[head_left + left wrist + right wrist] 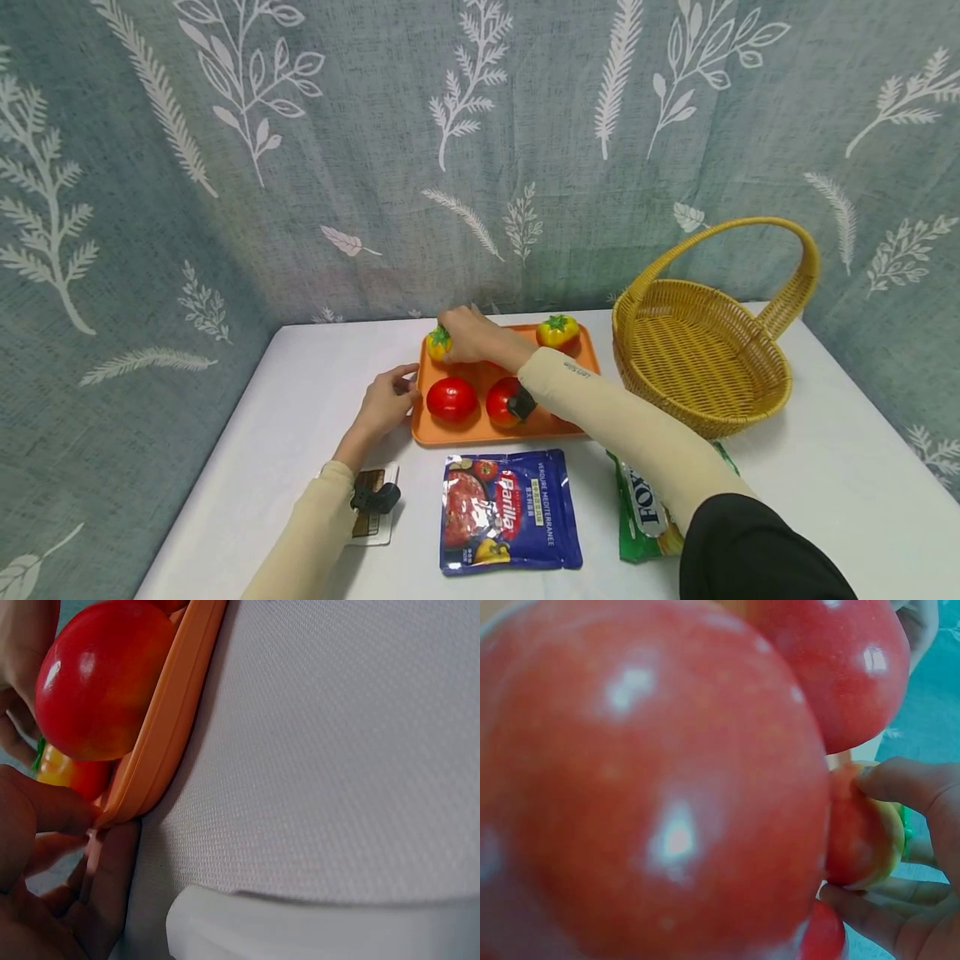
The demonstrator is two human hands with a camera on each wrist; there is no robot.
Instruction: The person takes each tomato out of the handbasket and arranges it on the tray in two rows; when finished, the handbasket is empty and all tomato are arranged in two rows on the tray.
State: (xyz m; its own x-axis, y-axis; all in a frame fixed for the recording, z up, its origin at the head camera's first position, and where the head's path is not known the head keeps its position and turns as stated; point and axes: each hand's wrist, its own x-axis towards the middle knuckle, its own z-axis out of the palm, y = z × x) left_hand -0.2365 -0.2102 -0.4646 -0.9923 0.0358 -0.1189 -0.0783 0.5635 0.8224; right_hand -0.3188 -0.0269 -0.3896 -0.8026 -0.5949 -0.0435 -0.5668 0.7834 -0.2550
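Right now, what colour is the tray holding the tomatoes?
Orange; the tray shows best in the head view.

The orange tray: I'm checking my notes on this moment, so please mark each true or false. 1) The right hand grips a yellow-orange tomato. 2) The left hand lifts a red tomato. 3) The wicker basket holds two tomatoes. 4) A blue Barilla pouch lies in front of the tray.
1) True: the right hand curls round the yellow-orange tomato at the far left corner of the orange tray.
2) False: the left hand only touches the tray's left edge; both red tomatoes lie on the tray.
3) False: the wicker basket is empty.
4) True: the blue Barilla pouch lies on the table, nearer the person.
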